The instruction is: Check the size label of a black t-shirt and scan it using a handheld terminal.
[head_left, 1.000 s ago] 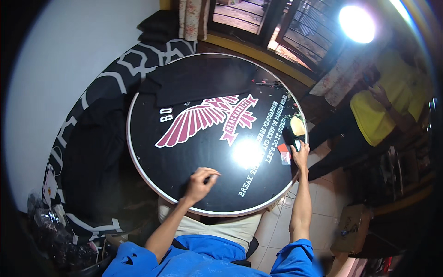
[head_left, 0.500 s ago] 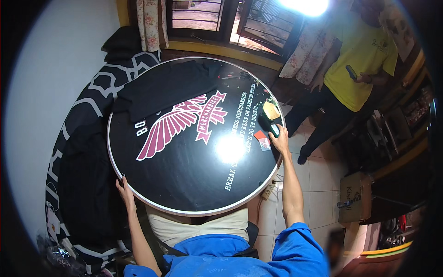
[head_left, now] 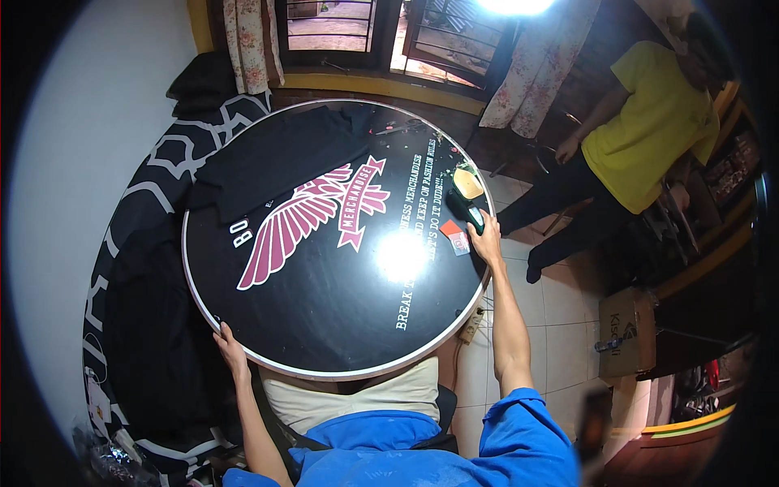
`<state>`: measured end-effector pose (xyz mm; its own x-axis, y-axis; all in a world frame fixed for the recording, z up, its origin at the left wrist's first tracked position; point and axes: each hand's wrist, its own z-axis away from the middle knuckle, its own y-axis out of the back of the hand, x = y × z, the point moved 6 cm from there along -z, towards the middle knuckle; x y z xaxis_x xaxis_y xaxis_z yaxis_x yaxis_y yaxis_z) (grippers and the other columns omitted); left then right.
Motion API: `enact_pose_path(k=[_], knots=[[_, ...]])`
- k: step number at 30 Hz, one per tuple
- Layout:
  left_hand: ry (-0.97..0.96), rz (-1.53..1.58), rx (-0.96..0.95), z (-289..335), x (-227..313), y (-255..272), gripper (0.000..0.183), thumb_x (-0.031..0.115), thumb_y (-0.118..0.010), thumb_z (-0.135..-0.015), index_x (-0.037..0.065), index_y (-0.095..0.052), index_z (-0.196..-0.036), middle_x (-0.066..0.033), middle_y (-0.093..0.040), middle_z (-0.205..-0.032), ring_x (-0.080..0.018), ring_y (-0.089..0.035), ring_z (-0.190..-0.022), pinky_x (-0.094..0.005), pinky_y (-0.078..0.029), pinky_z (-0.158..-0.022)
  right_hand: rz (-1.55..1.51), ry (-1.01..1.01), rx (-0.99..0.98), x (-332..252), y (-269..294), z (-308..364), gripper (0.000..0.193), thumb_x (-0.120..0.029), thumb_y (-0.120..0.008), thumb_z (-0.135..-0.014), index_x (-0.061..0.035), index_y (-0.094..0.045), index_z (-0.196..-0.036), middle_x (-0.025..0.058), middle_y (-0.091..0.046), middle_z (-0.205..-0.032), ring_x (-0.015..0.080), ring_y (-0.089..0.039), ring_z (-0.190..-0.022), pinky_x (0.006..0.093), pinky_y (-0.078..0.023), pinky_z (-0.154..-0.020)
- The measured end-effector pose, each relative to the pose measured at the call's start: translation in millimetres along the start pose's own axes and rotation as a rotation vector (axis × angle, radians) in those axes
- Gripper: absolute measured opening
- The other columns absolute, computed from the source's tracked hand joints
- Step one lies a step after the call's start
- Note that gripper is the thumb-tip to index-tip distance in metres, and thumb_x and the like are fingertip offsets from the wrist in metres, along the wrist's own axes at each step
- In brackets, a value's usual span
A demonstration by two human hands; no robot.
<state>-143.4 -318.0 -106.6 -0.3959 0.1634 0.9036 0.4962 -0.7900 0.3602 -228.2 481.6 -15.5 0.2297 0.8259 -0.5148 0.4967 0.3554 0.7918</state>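
Note:
At the right edge of a round black table (head_left: 324, 325), my right hand (head_left: 486, 235) is closed round the narrow end of a dark handheld device (head_left: 463, 206). A pale panel shows on its handle, but its exact kind is hard to make out. Its broad end lies next to a rounded yellowish piece (head_left: 467, 183). Red and white cards (head_left: 457, 237) lie just left of this hand. My left hand (head_left: 231, 351) grips the table's white rim at the lower left, some of its fingers hidden. A folded black cloth garment (head_left: 280, 162) covers the table's far left part.
Scissors (head_left: 399, 127) and small scraps lie at the far edge. A person in a yellow shirt (head_left: 649, 122) stands at the right. Dark fabric (head_left: 146, 316) drapes over patterned seating at the left. A power strip (head_left: 471, 326) and a cardboard box (head_left: 627, 333) are at the right.
The table has shifted slightly left in view. The other person has moved right and turned, bending over. My right hand keeps its hold on the device; my left hand stays at the rim.

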Motion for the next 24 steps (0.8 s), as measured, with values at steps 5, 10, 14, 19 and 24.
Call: enact_pose_path(k=[5,10,14,19,24], knots=[[-0.008,0.041,0.015,9,2,0,0.097,0.064,-0.053,-0.117,-0.011,-0.028,-0.175,-0.0321,-0.047,-0.174,-0.0423,-0.047,-0.162,-0.0450,-0.036,-0.132,0.016,0.020,0.066,-4,9,3,0.073,-0.037,-0.080,-0.104,-0.0085,-0.053,-0.165,0.0246,-0.060,-0.148,0.0434,-0.059,-0.140,0.0543,-0.048,-0.118],[-0.469,-0.401,0.465,40,56,25,0.073,0.020,-0.079,-0.105,0.004,-0.044,-0.167,-0.0283,-0.056,-0.152,-0.0429,-0.053,-0.146,-0.0571,-0.038,-0.122,0.009,0.113,0.179,-50,27,26,0.059,-0.027,-0.076,-0.106,-0.0029,-0.058,-0.156,0.0221,-0.057,-0.153,0.0434,-0.054,-0.145,0.0561,-0.044,-0.122],[-0.847,-0.439,0.289,41,145,-25,0.043,0.000,-0.075,-0.096,0.007,-0.069,-0.138,-0.0163,-0.061,-0.148,-0.0395,-0.057,-0.141,-0.0542,-0.041,-0.121,0.054,0.186,0.111,-81,30,53,0.050,-0.024,-0.074,-0.106,-0.0004,-0.064,-0.149,0.0249,-0.059,-0.152,0.0453,-0.057,-0.143,0.0562,-0.044,-0.122],[-1.007,-0.333,-0.207,-29,218,-160,0.035,0.006,-0.073,-0.101,0.004,-0.071,-0.136,-0.0196,-0.062,-0.154,-0.0412,-0.058,-0.146,-0.0507,-0.046,-0.124,0.133,0.234,0.039,-100,10,76,0.068,-0.033,-0.081,-0.100,-0.0058,-0.060,-0.159,0.0265,-0.052,-0.162,0.0460,-0.048,-0.152,0.0573,-0.036,-0.129],[-1.192,-0.577,-0.218,-77,263,-243,0.045,0.016,-0.072,-0.106,0.011,-0.068,-0.151,-0.0146,-0.060,-0.163,-0.0400,-0.054,-0.152,-0.0533,-0.045,-0.127,0.046,0.140,0.078,-100,6,76,0.066,-0.031,-0.082,-0.101,-0.0079,-0.061,-0.159,0.0248,-0.055,-0.159,0.0452,-0.050,-0.149,0.0569,-0.040,-0.126]])
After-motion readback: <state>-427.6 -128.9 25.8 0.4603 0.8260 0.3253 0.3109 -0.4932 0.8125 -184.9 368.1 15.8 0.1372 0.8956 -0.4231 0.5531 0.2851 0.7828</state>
